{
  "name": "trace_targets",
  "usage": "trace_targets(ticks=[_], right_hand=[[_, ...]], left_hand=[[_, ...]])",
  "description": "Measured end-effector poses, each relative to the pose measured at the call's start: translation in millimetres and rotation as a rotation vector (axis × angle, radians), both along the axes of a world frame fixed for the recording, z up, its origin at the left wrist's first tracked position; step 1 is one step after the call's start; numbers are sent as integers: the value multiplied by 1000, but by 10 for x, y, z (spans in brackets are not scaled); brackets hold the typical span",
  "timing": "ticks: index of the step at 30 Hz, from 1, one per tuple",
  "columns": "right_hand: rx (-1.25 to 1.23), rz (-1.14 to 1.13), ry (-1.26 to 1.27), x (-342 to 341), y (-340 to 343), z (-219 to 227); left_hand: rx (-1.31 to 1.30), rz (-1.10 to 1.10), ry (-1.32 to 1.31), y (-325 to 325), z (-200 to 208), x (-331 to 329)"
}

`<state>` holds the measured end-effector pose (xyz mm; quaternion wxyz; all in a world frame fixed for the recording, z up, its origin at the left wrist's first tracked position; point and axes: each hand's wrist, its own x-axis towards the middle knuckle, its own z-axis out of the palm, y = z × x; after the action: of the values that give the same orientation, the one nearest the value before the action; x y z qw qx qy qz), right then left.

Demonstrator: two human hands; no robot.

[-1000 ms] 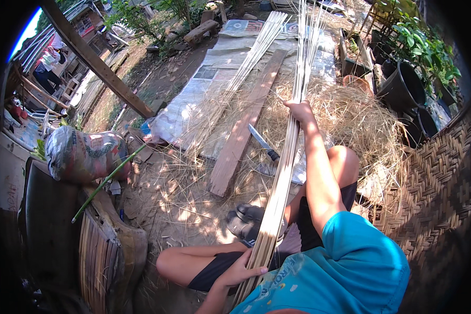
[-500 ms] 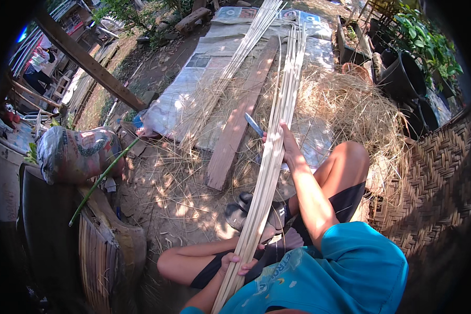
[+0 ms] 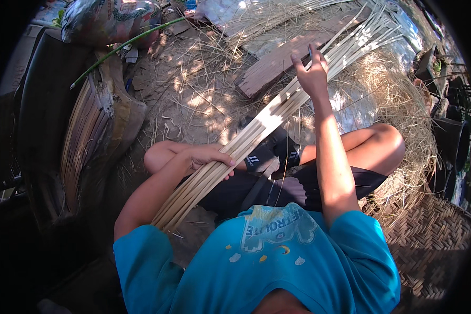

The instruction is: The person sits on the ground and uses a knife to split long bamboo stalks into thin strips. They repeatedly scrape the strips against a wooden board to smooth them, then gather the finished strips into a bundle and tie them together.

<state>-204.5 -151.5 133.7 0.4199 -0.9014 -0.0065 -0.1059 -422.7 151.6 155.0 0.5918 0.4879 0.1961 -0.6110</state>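
Note:
A bundle of pale, split bamboo strips (image 3: 264,121) slants across my lap, its ends fanned out at the upper right. My left hand (image 3: 210,157) is wrapped round the lower part of the bundle. Beside its upper part is my right hand (image 3: 314,77), raised with thumb and fingers apart. A bluish sliver of the knife (image 3: 310,50) shows among those fingers; the rest of it is hidden. I cannot tell whether this hand touches the strips.
A wooden plank (image 3: 280,63) lies on the ground beyond the bundle. Dry shavings (image 3: 397,89) are heaped at the right, above a woven bamboo mat (image 3: 429,246). At the left stand a curved wooden piece (image 3: 123,118) and a stuffed sack (image 3: 112,21), with a green stalk (image 3: 125,44) across them.
The view has tilted down toward my lap. The bundle has swung to a stronger slant and its far ends have spread. My right hand has come off the strips, its thumb and fingers now apart.

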Motion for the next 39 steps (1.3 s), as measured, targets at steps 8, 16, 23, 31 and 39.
trace_targets(ticks=[8, 16, 23, 31, 39], right_hand=[[-504, 1382, -32, -674, 843, 154], [-224, 817, 539, -858, 718, -146], [325, 627, 817, -1533, 882, -284], [621, 455, 1112, -1457, 995, -471], [511, 748, 792, -1262, 713, -373]], left_hand=[[487, -312, -756, 292, 137, 185], [1095, -358, -1029, 16, 88, -262], [1095, -105, -1219, 157, -31, -410], [1272, 250, -1473, -229, 336, -853], [1631, 109, -1378, -610, 17, -1239]])
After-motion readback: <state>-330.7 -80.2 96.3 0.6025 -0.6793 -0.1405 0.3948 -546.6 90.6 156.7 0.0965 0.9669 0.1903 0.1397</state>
